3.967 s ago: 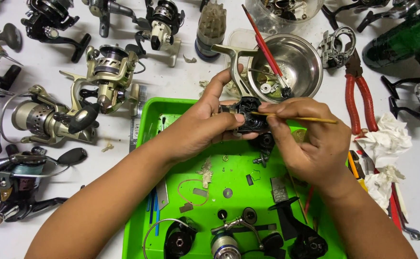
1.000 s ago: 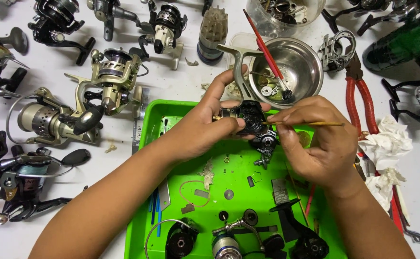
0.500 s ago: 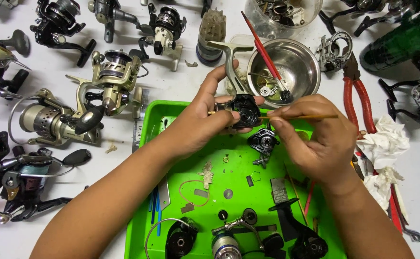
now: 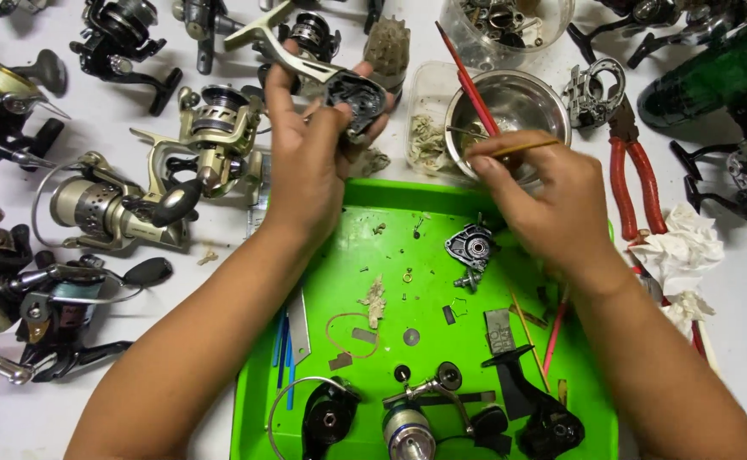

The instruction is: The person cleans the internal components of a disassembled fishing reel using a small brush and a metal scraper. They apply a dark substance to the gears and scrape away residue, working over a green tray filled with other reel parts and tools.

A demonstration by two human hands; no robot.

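My left hand holds up a spinning-reel body with a pale metal foot, lifted beyond the far edge of the green tray. My right hand pinches a thin yellow-handled brush, its tip at the rim of the steel bowl. A dark side cover with a small gear lies on the tray just left of my right wrist.
Several fishing reels crowd the white table at left and along the back. Red-handled pliers and crumpled tissue lie at right. Small screws, washers and reel parts are scattered over the tray. A red tool leans in the bowl.
My left hand has lifted the reel body up and away from the tray towards the back. The side cover now lies on the tray. My right hand moved the brush to the bowl.
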